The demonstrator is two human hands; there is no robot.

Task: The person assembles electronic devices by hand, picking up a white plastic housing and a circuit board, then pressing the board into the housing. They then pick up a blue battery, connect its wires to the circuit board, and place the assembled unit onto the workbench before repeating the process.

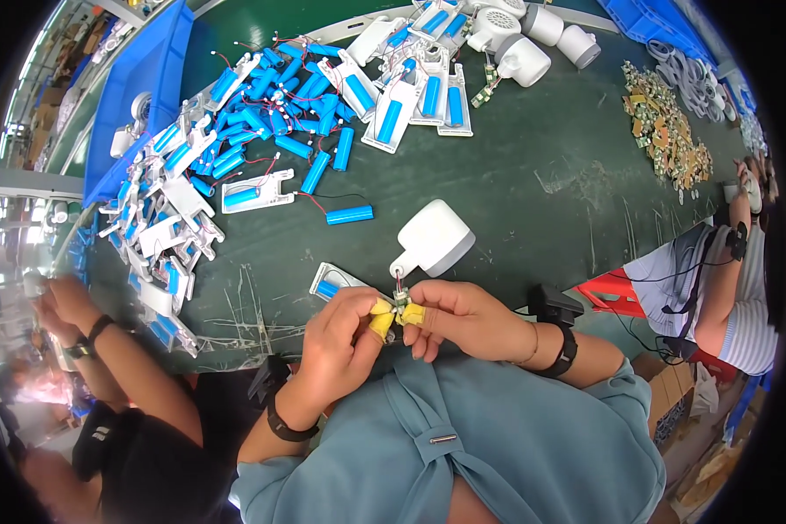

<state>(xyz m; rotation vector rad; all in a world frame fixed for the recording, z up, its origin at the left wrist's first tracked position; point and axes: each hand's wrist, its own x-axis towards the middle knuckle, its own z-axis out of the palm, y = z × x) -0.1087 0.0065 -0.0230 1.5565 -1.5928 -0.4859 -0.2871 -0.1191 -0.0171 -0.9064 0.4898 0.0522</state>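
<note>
My left hand (339,339) and my right hand (465,320) meet at the table's near edge, fingertips wrapped in yellow. Both are closed around a small green circuit board (401,299), and the fingers cover much of it. Thin wires, one of them red, run from the board to a white housing (430,234) with a grey end, lying just beyond my hands. Beside my left hand rests a white handle shell (351,279) with a blue battery cell (327,289) in it, partly hidden by the hand.
Blue cells with wires (275,96) and white shells (162,236) are heaped at left. White round housings (524,61) stand at the back. Small circuit boards (664,131) and grey rings (686,79) lie at right. Blue bins (140,79) border the table; co-workers sit on both sides.
</note>
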